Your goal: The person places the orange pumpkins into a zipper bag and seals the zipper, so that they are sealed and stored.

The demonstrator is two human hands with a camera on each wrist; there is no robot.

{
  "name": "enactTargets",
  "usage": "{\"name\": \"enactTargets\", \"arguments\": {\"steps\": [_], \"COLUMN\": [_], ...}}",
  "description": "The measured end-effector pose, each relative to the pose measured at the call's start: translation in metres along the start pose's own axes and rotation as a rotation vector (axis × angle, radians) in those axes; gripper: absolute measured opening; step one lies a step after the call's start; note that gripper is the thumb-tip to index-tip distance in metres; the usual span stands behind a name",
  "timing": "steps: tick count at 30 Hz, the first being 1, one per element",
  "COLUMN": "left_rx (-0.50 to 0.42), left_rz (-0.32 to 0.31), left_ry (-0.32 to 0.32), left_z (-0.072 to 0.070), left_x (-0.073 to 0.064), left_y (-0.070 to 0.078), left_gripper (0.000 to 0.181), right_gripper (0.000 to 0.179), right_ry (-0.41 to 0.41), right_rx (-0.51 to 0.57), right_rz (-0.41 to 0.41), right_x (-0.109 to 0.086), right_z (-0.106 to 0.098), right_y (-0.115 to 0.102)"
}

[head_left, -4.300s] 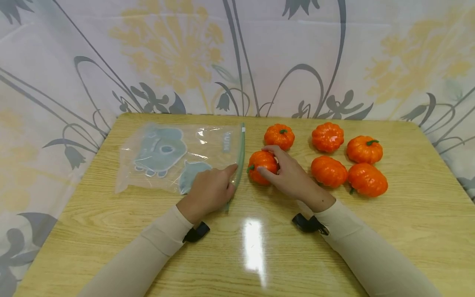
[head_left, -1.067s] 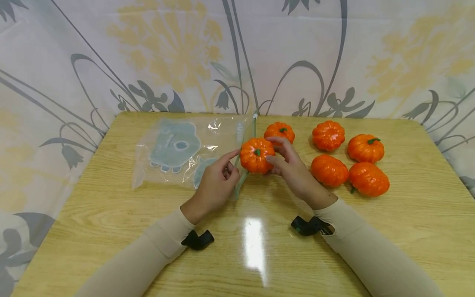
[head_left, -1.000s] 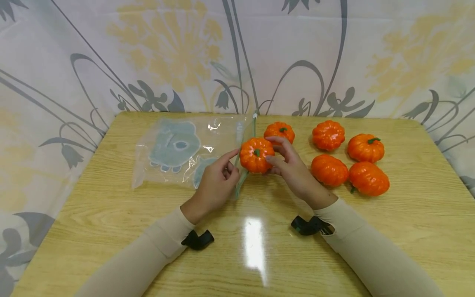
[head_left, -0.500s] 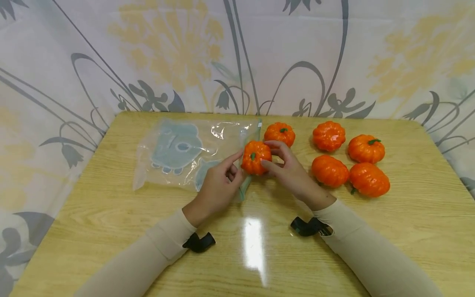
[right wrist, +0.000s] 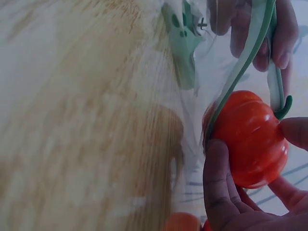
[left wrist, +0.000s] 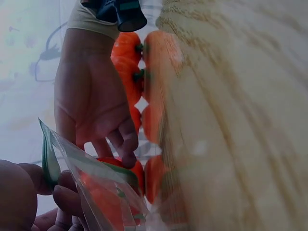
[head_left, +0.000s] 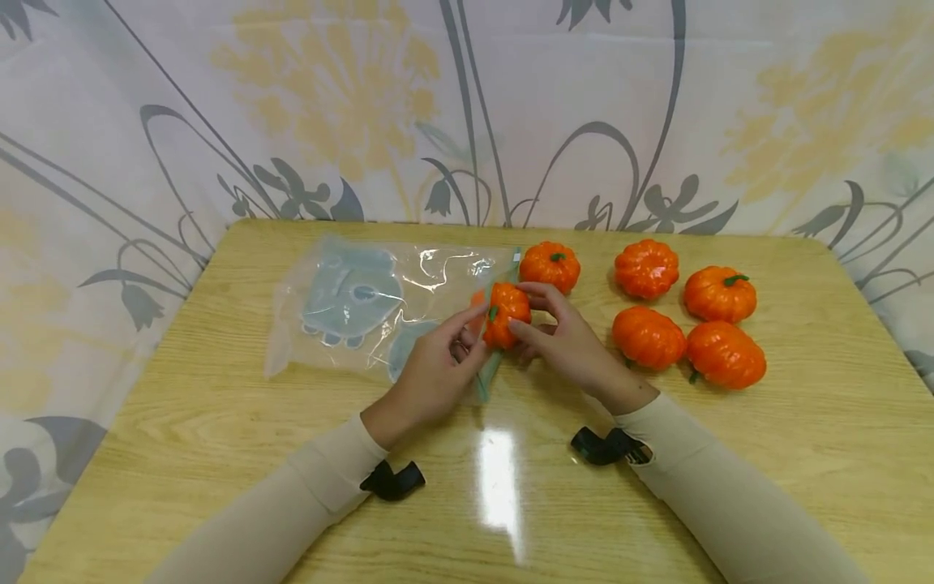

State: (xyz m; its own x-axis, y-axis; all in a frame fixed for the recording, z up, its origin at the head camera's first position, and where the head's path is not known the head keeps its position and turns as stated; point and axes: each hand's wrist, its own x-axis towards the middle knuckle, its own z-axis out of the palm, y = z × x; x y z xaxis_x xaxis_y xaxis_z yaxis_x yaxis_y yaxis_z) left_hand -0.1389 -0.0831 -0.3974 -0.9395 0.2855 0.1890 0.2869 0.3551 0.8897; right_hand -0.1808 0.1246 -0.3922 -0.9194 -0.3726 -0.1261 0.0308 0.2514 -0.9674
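Note:
A small orange toy pumpkin with a green stem is held by my right hand, thumb on its near side and fingers behind. Its left part sits inside the mouth of a clear zip bag, showing orange through the plastic. My left hand pinches the bag's green zip edge; in the left wrist view thumb and finger grip that green strip. The right wrist view shows the pumpkin between the two parted green edges, fingertips against its side. The bag, printed with pale blue-green figures, lies flat on the table.
Another orange pumpkin stands just behind my right hand. Several more pumpkins sit together on the right part of the wooden table. A flowered cloth hangs beyond the table's far edge.
My right hand has picked the pumpkin up off the table, turned it and pushed it leftward into the bag's mouth. My left hand has lifted the zip edge, and the bag has shifted right.

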Motion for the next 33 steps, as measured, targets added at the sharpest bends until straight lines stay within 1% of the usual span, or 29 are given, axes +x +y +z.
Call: {"name": "enactTargets", "arguments": {"steps": [2, 5, 12, 15, 20, 22, 30, 33], "left_rx": [-0.038, -0.085, -0.147, -0.168, -0.175, -0.172, -0.171, -0.184], "left_rz": [-0.042, -0.079, -0.117, -0.113, -0.086, -0.087, -0.072, -0.084], "left_ry": [-0.021, -0.041, -0.074, -0.081, -0.066, -0.063, -0.048, -0.048], "left_z": [0.0008, 0.0016, 0.0035, 0.0044, 0.0045, 0.0044, 0.0050, 0.0054], "left_x": [0.0001, 0.0013, -0.0006, -0.0010, -0.0008, -0.0018, -0.0027, -0.0028], "left_y": [0.0006, 0.0008, 0.0008, 0.0006, 0.0008, 0.0011, 0.0016, 0.0016], "left_gripper": [0.047, 0.048, 0.052, 0.052, 0.052, 0.052, 0.052, 0.052], "right_gripper": [0.056, 0.055, 0.057, 0.059, 0.056, 0.055, 0.056, 0.058], "right_ry": [0.003, 0.010, -0.011, -0.015, -0.012, -0.012, 0.009, 0.002], "right_rx": [-0.016, -0.040, -0.045, -0.033, 0.018, 0.028, -0.055, -0.061], "right_rz": [0.000, -0.006, 0.021, 0.021, 0.008, 0.014, 0.015, 0.022], "right_x": [-0.0004, -0.0007, -0.0006, -0.0004, 0.0006, 0.0007, -0.0003, -0.0004], "right_z": [0.0000, -0.0003, 0.0001, 0.0003, 0.0015, 0.0022, 0.0019, 0.0015], "right_y": [0.0001, -0.0005, 0.0010, 0.0018, 0.0025, 0.0033, 0.0024, 0.0025]}}
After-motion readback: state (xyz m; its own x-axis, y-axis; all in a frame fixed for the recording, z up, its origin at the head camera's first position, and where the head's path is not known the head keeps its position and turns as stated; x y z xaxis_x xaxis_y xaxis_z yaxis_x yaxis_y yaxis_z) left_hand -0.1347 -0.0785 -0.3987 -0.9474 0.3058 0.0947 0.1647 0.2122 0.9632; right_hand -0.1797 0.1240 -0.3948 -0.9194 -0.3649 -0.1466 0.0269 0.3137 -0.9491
